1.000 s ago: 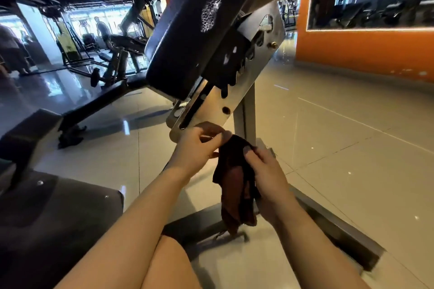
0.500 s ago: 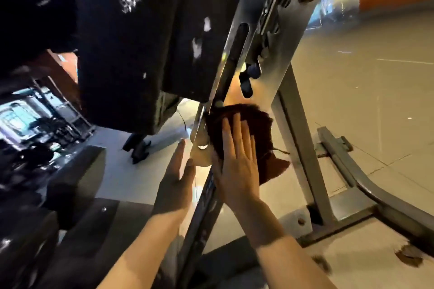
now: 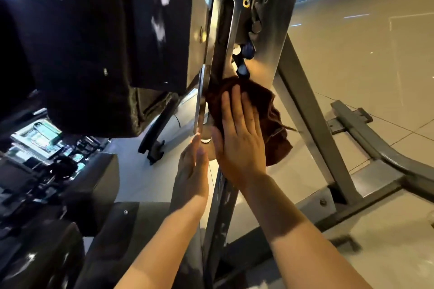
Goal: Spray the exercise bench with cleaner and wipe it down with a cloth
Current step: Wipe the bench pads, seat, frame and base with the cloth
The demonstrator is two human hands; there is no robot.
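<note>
In the head view, a dark reddish-brown cloth is pressed flat against the silver metal bracket of the exercise bench by the right hand. The fingers of that hand are held straight and close together over the cloth, with the palm laid on it; nothing is gripped or pinched. The cloth is spread under the fingers near the middle of the picture, and its loose lower corner is seen hanging to the right of the hand, in front of a slanted grey leg of the frame. The left hand is held just to the left of the right hand, edge-on to the camera, with straight fingers pointing up along the thin edge of the bracket; its fingertips are at that edge, but whether they touch it cannot be told. Nothing is held in it. The black padded backrest of the bench fills the upper left, with worn pale patches on its cover. A long slot and several round knobs are seen in the bracket above the cloth. A grey base bar is laid across the glossy tiled floor at the right. Dark gym machines are seen at the far left, blurred.
</note>
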